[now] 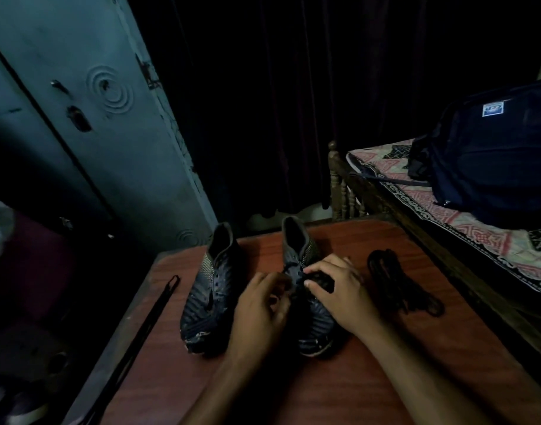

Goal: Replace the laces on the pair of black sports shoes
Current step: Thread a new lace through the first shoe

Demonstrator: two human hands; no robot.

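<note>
Both forearms reach in from six o'clock across the reddish-brown worktop. At the centre the left hand has its fingers curled against the inner side of the right-hand black shoe; the light is too dim to tell whether they pinch anything. Beside it, the right hand lies over the shoe's lace area, its grip closed with thumb and fingers around a dark lace bunched there.

Just toward nine o'clock stands the other black shoe, apart from both hands, its eyelets showing without a lace. Both shoes point their toes toward the camera.

A loose black lace bundle lies at three o'clock, near the right hand but not touching it, with open wood around it before the worktop's right edge. Along the left edge, at eight o'clock, a long black lace stretches out straight.

Close beyond the right edge, at two o'clock, a bed carries a dark backpack. A blue-grey metal cupboard stands at ten o'clock.
</note>
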